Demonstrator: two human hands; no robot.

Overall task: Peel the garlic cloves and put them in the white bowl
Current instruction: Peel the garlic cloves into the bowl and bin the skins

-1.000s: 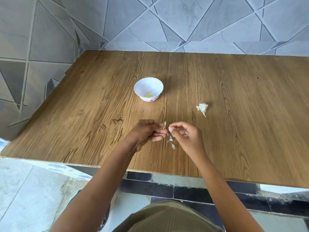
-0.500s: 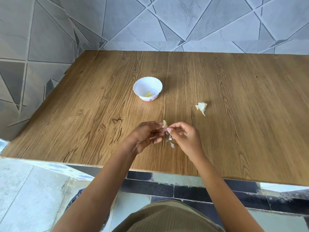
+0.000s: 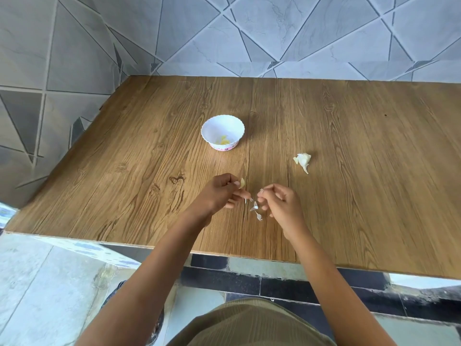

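Since half a second ago the two hands have come apart: they were meeting fingertip to fingertip over the clove, and now a gap of bare wood shows between them. From my seat I see the left hand with its fingers curled, pinching the garlic clove between thumb and fingertips, so the pale yellow clove sticks up just above the knuckles, over the bench and not touching it. The right hand is curled too, thumb and forefinger nipped on a small scrap of skin; the scrap is tiny and I cannot tell its shape. Between and just below the hands lie loose peelings on the wood, near the right hand's fingers. The white bowl stands farther back on the bench, beyond the left hand and well apart from it, upright, with a pink band round its foot and a few yellowish peeled cloves in its bottom. Off to the right of the bowl, beyond the right hand, the rest of the garlic bulb lies on its side, papery white, with a stem tip pointing toward me. Grey tiled wall rises behind the bench.
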